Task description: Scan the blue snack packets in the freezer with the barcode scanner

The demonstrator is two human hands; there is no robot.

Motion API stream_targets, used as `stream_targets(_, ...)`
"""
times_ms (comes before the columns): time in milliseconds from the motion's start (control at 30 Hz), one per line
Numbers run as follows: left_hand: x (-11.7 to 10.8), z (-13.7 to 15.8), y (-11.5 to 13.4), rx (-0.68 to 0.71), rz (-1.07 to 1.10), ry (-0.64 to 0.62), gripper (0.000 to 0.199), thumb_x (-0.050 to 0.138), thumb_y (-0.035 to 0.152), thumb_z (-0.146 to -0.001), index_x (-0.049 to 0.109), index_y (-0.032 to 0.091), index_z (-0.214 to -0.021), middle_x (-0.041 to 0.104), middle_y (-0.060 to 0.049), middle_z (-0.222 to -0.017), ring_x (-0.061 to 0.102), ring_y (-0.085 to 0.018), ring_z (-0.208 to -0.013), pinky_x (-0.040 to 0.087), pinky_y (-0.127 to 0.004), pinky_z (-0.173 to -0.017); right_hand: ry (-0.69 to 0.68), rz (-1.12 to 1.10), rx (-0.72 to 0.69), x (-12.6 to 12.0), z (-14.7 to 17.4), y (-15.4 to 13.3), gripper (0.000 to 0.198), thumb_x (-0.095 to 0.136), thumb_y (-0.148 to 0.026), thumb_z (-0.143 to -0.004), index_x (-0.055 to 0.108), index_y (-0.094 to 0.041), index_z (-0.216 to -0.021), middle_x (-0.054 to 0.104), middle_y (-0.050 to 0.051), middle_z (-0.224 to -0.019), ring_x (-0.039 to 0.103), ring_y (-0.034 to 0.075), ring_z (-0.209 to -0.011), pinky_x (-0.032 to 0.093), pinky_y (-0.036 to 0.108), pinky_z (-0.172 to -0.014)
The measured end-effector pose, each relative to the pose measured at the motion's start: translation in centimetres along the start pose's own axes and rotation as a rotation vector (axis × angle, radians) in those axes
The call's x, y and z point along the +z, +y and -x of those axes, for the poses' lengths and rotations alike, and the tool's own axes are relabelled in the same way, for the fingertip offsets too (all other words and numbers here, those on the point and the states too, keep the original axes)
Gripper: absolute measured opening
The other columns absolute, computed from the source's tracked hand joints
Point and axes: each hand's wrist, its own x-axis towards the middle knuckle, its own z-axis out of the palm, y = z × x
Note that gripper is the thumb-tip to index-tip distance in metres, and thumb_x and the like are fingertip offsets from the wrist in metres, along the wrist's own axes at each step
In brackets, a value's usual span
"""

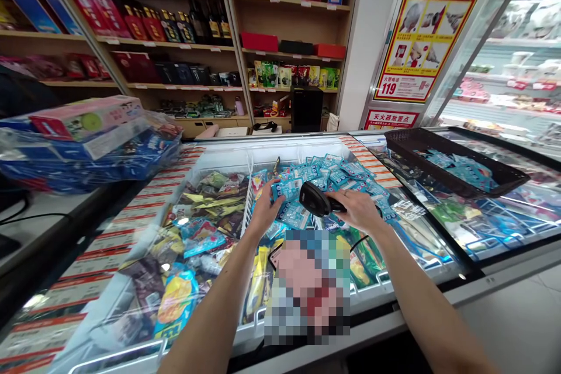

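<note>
My left hand [266, 205] is closed on a small blue packet [287, 189], held over the glass top of the chest freezer. In my right hand [356, 208] is a black barcode scanner [314, 198], its head close to the packet's right edge. Behind and beside both hands, a loose heap of similar blue packets [339, 174] lies on the glass. A phone [272, 257] shows only by its edge below the hands, the rest covered by a blurred patch.
A dark brown basket [456, 158] with more blue packets stands on the freezer at right. Plastic-wrapped boxes [87, 140] are stacked at left. Bagged frozen goods [175, 298] show under the glass. Shelves [170, 41] line the back wall.
</note>
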Motion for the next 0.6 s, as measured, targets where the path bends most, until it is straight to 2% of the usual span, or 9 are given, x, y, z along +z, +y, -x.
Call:
stream_targets(400, 0.10, 0.18, 0.50, 0.011, 0.012, 0.022, 0.050, 0.048, 0.033, -0.084, 0.039, 0.027, -0.133, 0.042, 0.001, -0.082, 0.039, -0.009, -0.062, 0.037, -0.021, -0.056, 0.005, 0.021, -0.002, -0.20, 0.29, -0.10, 0.033, 0.061, -0.022, -0.080, 0.055, -0.025, -0.113, 0.066, 0.003, -0.089, 0.062, 0.018, -0.079, 0.040, 0.026, -0.064)
stream_targets(600, 0.15, 0.00, -0.02, 0.054, -0.045, 0.029, 0.051, 0.048, 0.031, -0.084, 0.039, 0.027, -0.134, 0.043, 0.000, -0.083, 0.042, -0.011, -0.068, 0.041, -0.025, -0.066, -0.017, -0.010, 0.006, -0.42, 0.43, -0.01, 0.035, 0.062, -0.022, -0.079, 0.054, -0.026, -0.113, 0.067, 0.003, -0.094, 0.062, 0.019, -0.082, 0.041, 0.027, -0.066)
